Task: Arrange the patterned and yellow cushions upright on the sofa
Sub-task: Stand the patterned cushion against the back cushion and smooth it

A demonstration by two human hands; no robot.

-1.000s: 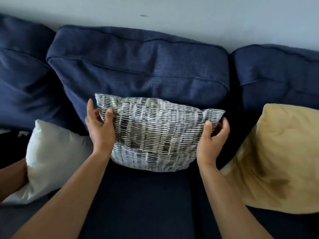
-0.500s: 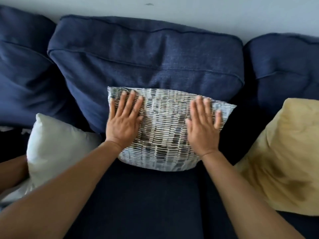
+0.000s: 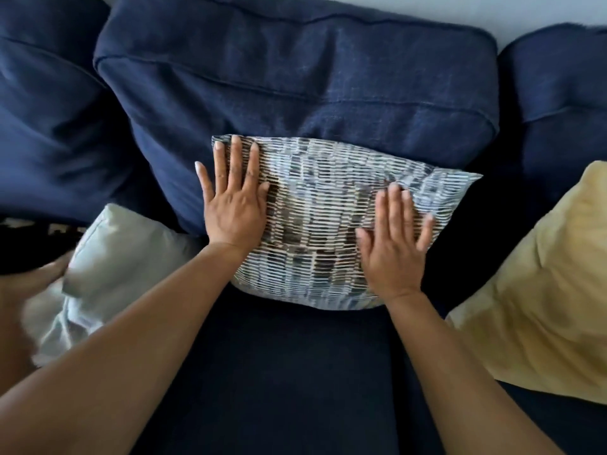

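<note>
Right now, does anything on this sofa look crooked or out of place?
The grey-and-white patterned cushion sits slightly askew, its top edge sloping down to the right. The yellow cushion slumps at an angle, not upright.

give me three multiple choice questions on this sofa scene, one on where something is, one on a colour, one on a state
1. Where is the patterned cushion?
A. lying on the floor
B. leaning against the middle back cushion
C. stacked on the yellow cushion

2. What colour is the sofa?
A. dark blue
B. red
C. beige

3. How are the left hand and right hand placed?
A. both gripping the cushion's corners
B. both clenched in fists
C. both flat with fingers spread on the cushion's face

Answers:
1. B, it stands on the seat with its top edge against the middle back cushion.
2. A, the seat and back cushions are all navy fabric.
3. C, both palms press open on the patterned front, holding nothing. The yellow cushion sits untouched to the right.
</note>
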